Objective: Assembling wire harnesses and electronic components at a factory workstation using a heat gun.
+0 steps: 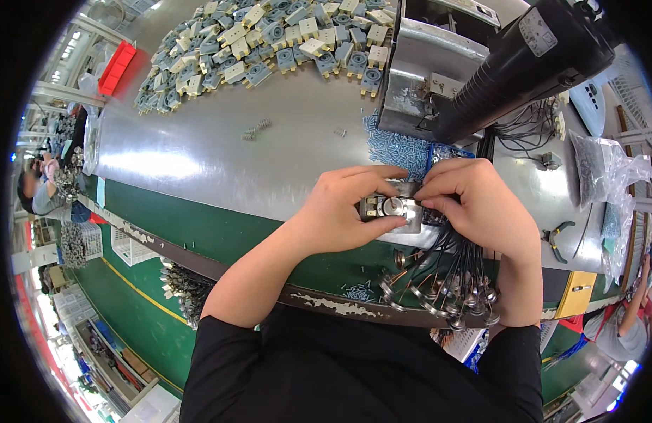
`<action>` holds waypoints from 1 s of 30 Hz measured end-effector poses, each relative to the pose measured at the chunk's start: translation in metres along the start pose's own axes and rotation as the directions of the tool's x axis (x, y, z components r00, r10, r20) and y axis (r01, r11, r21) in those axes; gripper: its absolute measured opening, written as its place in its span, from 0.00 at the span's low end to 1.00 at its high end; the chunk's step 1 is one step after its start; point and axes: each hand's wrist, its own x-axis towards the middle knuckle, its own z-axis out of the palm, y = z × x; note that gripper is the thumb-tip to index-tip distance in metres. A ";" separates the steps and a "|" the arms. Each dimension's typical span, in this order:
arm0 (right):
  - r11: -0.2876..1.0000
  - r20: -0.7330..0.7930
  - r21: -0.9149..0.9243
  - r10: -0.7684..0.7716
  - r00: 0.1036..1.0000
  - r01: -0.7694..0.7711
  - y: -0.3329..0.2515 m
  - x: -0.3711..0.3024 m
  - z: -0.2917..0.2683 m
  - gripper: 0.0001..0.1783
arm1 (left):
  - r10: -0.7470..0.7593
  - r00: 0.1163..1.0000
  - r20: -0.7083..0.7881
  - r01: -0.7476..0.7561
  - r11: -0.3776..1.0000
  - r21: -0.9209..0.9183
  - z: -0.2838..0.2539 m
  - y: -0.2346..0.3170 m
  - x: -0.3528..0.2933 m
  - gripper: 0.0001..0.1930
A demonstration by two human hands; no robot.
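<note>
My left hand point(343, 208) reaches in from the lower left, thumb and fingers closed round a small switch block with a round metal disc point(392, 206) on top and brass terminals at its side. The block sits over a flat metal plate point(412, 224). My right hand point(470, 201) pinches at the block's right side; its fingertips hide whatever is between them. Below it hangs a bundle of black leads with round metal discs point(449, 285) at their ends. Just beyond both hands lies a heap of small bluish screws point(393, 149).
Many grey and cream switch blocks point(269, 44) are piled at the back. A black cylindrical tool point(520, 67) slants over a metal fixture point(410, 81) at right. Loose springs point(256, 130), cutting pliers point(557, 240) and a yellow pad point(576, 295) lie about. Other people work at both sides.
</note>
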 end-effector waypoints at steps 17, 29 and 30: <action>0.992 0.017 -0.122 -0.017 1.000 0.019 -0.002 0.002 0.005 0.09 | 0.026 0.992 0.120 -0.017 0.997 -0.073 -0.007 -0.008 0.006 0.18; 0.994 0.024 -0.059 -0.089 0.996 0.090 0.022 0.013 0.004 0.08 | 0.049 0.995 0.085 -0.038 0.991 -0.126 -0.007 -0.015 0.005 0.17; 0.995 0.025 -0.052 -0.087 0.996 0.088 0.023 0.013 0.005 0.08 | 0.071 0.995 0.064 -0.065 0.993 -0.103 -0.006 -0.016 0.004 0.17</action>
